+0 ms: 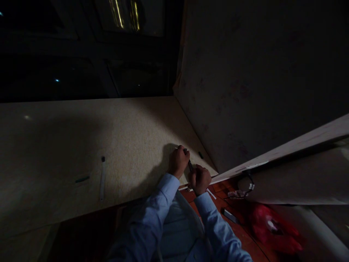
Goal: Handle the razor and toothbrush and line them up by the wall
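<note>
My left hand (178, 161) and my right hand (200, 179) are both closed round a thin dark tool (189, 163), close together, over the near right corner of a pale speckled board (114, 145). What kind of tool it is I cannot make out in the dim light. Both arms wear light blue sleeves. A small dark piece (201, 155) lies on the board just beyond my hands, beside the upright panel.
A large pale panel (259, 80) stands upright on the right. A white strip (102, 178) and a short dark bit (82, 179) lie on the board at the left. On the reddish floor lie a red bag (275, 227), a dark flat object (230, 215) and a cable (242, 191).
</note>
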Available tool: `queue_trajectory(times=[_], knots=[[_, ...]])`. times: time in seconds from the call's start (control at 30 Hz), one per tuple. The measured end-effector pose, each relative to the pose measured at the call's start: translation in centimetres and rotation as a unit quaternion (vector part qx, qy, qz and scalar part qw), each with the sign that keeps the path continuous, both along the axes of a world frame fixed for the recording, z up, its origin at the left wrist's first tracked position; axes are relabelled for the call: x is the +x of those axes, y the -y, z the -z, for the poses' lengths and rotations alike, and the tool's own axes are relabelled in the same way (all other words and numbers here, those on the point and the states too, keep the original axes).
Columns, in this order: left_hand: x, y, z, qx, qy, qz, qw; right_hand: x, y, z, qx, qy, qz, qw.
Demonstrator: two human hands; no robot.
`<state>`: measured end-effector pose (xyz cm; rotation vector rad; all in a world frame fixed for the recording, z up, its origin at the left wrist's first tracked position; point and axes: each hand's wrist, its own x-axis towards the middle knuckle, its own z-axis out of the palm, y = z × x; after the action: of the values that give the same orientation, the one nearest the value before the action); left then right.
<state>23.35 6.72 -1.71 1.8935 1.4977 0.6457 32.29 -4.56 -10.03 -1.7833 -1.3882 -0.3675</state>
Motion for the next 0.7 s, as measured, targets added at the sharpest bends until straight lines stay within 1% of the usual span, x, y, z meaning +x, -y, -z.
queue_trajectory(times=[0.1,0.17,0.23,0.3,0.4,0.5,0.57,0.63,0.7], knots=[[-0.3,0.3,-0.1,0.002,0.027,0.003,1.000,0.4,0.1,0.3,-0.025,0.012,0.007,1.000],[-0.9,0.7,-0.2,0.004,0.054,0.009,0.998,0.6,0.0,0.6,-0.028,0.029,0.009,0.999],[-1.8,1.1,-0.4,0.011,0.071,0.010,0.997,0.7,0.0,0.9,-0.010,0.043,0.008,0.999],[-3.3,1.5,-0.3,0.023,0.079,0.003,0.997,0.7,-0.1,1.2,0.013,0.042,0.014,0.999],[-6.8,1.7,0.2,0.048,0.105,-0.002,0.993,0.6,-0.1,1.4,0.008,0.020,0.035,0.999],[-11.2,1.7,0.8,0.067,0.125,-0.019,0.990,0.8,-0.3,1.5,-0.035,-0.009,0.063,0.997],[-14.2,1.9,1.0,0.082,0.118,-0.036,0.989,1.1,-0.5,1.4,-0.055,-0.019,0.083,0.995],[-17.0,2.4,1.2,0.099,0.110,-0.059,0.987,1.3,-0.7,1.3,-0.042,-0.022,0.089,0.995],[-19.1,3.1,1.4,0.111,0.106,-0.080,0.985,1.3,-0.9,1.2,-0.007,-0.022,0.081,0.996]])
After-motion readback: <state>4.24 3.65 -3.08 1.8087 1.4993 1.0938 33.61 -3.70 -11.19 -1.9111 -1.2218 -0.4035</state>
